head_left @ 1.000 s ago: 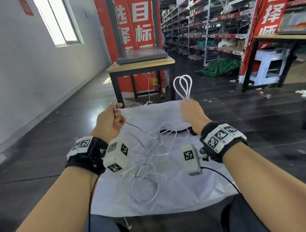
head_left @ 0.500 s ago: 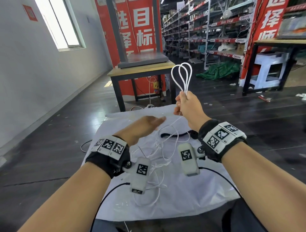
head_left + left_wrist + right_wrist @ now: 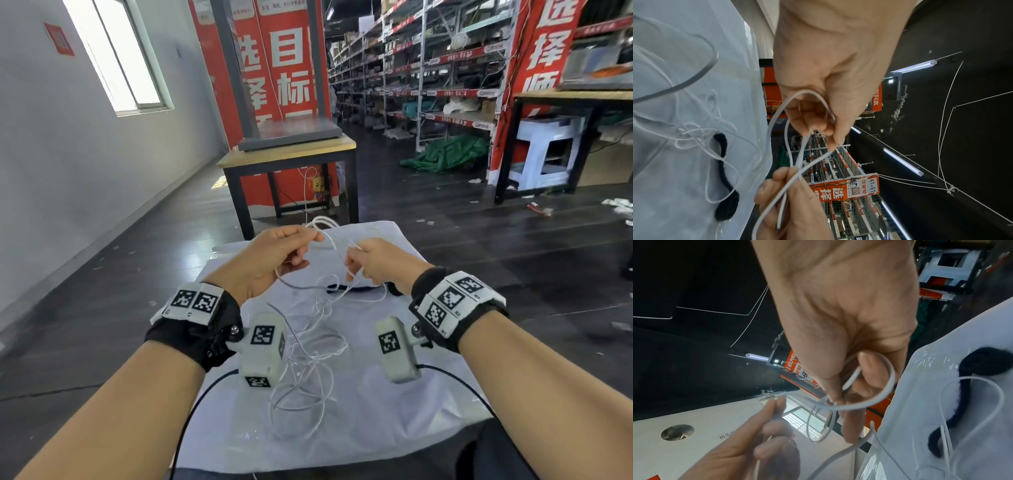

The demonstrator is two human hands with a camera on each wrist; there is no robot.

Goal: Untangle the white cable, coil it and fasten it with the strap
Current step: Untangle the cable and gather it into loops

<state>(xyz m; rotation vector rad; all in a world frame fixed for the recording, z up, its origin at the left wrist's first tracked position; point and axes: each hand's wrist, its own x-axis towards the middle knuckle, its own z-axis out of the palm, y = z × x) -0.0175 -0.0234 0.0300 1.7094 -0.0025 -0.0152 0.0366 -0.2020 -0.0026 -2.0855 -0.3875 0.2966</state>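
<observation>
The thin white cable point(image 3: 308, 363) lies mostly as a loose tangle on the white sheet point(image 3: 394, 421). A few coiled loops of it are held in the air between my hands. My left hand point(image 3: 308, 240) pinches the far end of the loops; the left wrist view shows its fingertips point(image 3: 826, 129) closed on the cable point(image 3: 777, 113). My right hand point(image 3: 356, 260) grips the loops' other end, its fingers point(image 3: 865, 363) curled round the strands. The black strap point(image 3: 356, 287) lies on the sheet under my right hand, also in the wrist views point(image 3: 723, 170) point(image 3: 962, 394).
A wood-topped table point(image 3: 287, 157) with black legs stands just beyond the sheet. Dark floor surrounds the sheet. Storage shelves point(image 3: 428, 78), a green tarp point(image 3: 448, 154) and a white stool point(image 3: 544, 150) are farther back on the right.
My right hand has come down from holding the loops upright. My left hand, open half a second ago, now pinches the loops' far end, so they lie between both hands.
</observation>
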